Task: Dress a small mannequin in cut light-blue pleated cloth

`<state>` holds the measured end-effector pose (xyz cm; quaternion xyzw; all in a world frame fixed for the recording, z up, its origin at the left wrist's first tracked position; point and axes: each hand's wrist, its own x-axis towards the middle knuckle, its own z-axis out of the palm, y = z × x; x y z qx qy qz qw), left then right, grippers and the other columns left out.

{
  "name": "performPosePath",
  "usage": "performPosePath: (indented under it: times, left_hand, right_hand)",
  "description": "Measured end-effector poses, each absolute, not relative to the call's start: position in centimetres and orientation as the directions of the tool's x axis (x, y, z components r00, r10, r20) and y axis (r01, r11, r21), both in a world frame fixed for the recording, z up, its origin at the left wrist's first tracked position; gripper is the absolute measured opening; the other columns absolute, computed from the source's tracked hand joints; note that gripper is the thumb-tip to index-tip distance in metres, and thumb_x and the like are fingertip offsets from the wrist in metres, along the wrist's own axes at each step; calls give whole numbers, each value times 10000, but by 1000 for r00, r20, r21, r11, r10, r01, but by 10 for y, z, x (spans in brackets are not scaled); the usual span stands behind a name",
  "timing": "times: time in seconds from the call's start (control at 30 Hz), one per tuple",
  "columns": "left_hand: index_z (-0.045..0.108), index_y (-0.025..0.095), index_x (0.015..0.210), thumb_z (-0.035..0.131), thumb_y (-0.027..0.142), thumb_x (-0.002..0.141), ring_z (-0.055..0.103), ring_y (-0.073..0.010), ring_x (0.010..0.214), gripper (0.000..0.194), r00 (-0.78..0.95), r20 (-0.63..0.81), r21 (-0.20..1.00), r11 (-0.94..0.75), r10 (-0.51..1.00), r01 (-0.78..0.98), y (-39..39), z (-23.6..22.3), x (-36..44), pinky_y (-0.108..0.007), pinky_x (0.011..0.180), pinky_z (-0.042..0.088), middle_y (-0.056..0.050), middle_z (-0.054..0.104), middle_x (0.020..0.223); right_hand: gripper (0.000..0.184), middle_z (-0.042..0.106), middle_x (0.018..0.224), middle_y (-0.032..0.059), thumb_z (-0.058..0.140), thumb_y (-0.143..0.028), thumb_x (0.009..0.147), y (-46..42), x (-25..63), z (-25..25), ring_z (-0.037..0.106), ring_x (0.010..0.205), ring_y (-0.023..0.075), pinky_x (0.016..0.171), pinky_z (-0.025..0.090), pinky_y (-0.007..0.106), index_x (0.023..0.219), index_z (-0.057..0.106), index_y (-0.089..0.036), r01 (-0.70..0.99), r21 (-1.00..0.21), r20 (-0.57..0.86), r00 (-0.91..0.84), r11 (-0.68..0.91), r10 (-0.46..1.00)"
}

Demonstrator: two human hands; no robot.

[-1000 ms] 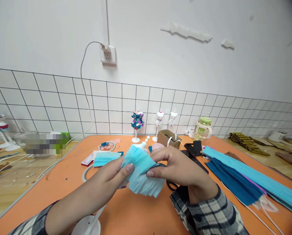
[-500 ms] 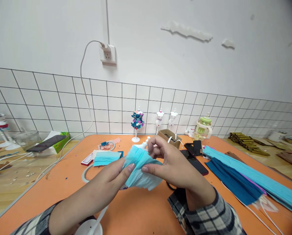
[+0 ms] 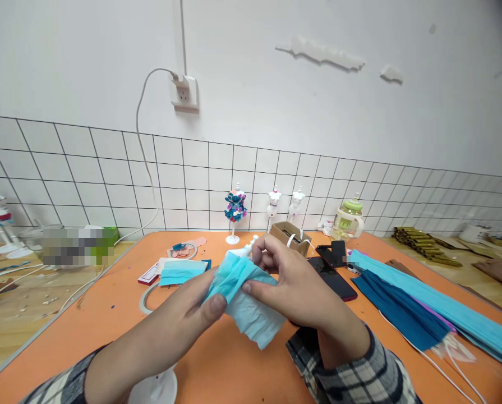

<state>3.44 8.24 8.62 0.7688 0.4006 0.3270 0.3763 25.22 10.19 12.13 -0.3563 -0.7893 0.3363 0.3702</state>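
Observation:
Both my hands hold one piece of light blue crepe paper point(image 3: 251, 314) above the orange table point(image 3: 107, 314). My left hand point(image 3: 192, 317) pinches its left side with thumb on top. My right hand point(image 3: 293, 286) grips its upper right edge, fingers curled and pressing folds together. The lower end of the paper hangs loose below my hands. Both sleeves are plaid.
Long light blue and dark blue crepe sheets point(image 3: 419, 306) lie at right. A black phone point(image 3: 332, 278), a cardboard box point(image 3: 290, 235), small white mannequin stands point(image 3: 273, 207), a green-lidded bottle point(image 3: 349, 220), folded blue paper point(image 3: 179, 272) and a white round base point(image 3: 153, 388) stand around.
My right hand has shifted left and bunched the paper's top tighter. The paper now hangs lower and narrower than a second ago.

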Motion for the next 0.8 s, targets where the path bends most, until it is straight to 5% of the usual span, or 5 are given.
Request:
performPosePath:
  times: [0.23, 0.33, 0.47, 0.57, 0.8]
  left_hand:
    - [639, 286, 1217, 411, 623, 979, 598, -246, 946, 471, 421, 187, 863, -353, 888, 362, 82, 87, 38, -355, 865, 522, -42, 670, 1067]
    - [601, 273, 1286, 530, 716, 875, 601, -254, 899, 608, 475, 232, 846, -417, 849, 333, 82, 86, 39, -348, 824, 528, -43, 668, 994]
    - [577, 280, 1299, 682, 586, 837, 607, -264, 908, 564, 433, 211, 820, -400, 876, 409, 82, 86, 41, -327, 794, 522, -19, 656, 906]
    - [656, 268, 1130, 581, 529, 925, 598, -247, 877, 340, 392, 227, 802, -399, 891, 444, 83, 86, 42, -321, 797, 512, -26, 667, 928]
    - [674, 286, 1088, 496, 505, 982, 589, -230, 869, 302, 396, 188, 838, -357, 899, 413, 86, 80, 38, -318, 825, 519, -22, 687, 974]
  right_hand:
    - [269, 635, 869, -36, 662, -170, 789, 102, 252, 121, 605, 791, 140, 678, 454, 265, 975, 479, -234, 298, -809, 341, -465, 507, 817]
    - [278, 627, 868, -39, 660, -163, 782, 102, 252, 120, 602, 793, 140, 677, 457, 266, 982, 482, -237, 307, -802, 349, -457, 513, 818]
    - [268, 631, 880, -38, 649, -166, 788, 103, 252, 121, 609, 812, 145, 691, 466, 271, 986, 484, -237, 317, -794, 354, -452, 518, 819]
    - [268, 648, 890, -30, 648, -167, 793, 103, 252, 121, 618, 819, 148, 707, 470, 276, 999, 490, -235, 320, -793, 350, -457, 518, 818]
    - [354, 600, 789, -50, 749, -249, 774, 104, 256, 121, 589, 722, 129, 636, 463, 248, 1028, 503, -236, 259, -831, 329, -485, 492, 811]
